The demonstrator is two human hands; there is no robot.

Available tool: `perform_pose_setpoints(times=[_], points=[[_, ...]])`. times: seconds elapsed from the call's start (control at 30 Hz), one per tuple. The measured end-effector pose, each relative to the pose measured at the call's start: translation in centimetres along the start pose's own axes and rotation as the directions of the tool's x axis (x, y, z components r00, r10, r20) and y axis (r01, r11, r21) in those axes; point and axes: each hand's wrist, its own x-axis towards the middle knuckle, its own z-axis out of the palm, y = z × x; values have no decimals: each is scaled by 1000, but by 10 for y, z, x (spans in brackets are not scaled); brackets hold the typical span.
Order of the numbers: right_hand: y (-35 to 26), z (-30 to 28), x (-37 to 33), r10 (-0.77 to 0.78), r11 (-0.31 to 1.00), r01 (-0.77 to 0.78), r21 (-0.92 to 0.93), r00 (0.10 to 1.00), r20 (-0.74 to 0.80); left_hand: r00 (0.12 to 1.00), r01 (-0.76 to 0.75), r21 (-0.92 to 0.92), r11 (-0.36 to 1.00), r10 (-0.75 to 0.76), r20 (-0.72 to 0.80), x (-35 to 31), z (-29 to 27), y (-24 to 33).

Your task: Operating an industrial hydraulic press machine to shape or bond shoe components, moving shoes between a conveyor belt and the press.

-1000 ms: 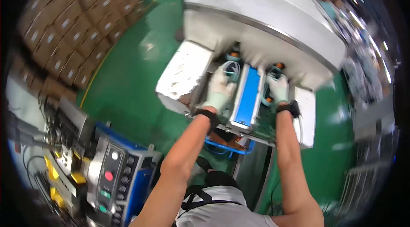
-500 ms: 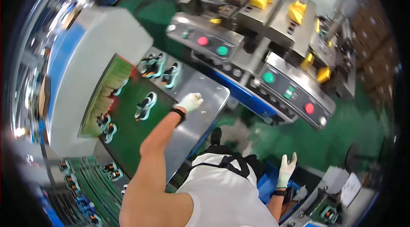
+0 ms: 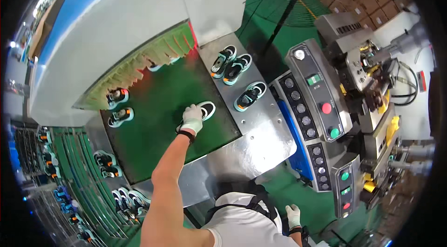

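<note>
A small black sneaker (image 3: 203, 110) with a white sole and teal trim lies on its sole on the green conveyor belt (image 3: 153, 130), near the belt's right edge. Its heel end is covered by the gloved left hand (image 3: 192, 119).

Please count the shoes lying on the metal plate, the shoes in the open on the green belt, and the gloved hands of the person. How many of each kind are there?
Shoes on the metal plate: 3
Shoes on the green belt: 3
Gloved hands: 2, left hand and right hand
Total: 8
</note>
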Motion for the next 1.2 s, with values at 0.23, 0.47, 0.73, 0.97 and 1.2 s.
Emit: perform_pose_setpoints(times=[0.23,0.47,0.73,0.97,1.2], points=[[-112,-6,47,-266,960,239,146,942,204,987,-134,-584,801,164,-1,-83,-63,4],[-298,1,-18,-698,512,-204,835,468,542,674,-395,-915,84,704,-226,-184,-191,103],[-313,-126,-15,-912,39,-474,879,343,225,389,-787,-617,-19,761,-519,-161,-307,297],[-238,-233,13,-766,-115,-95,989,642,-27,262,-961,-207,182,833,-487,-52,-357,501],[-179,-257,17,-597,-208,8,978,791,-133,495,-858,-147,492,716,-492,82,-338,665]])
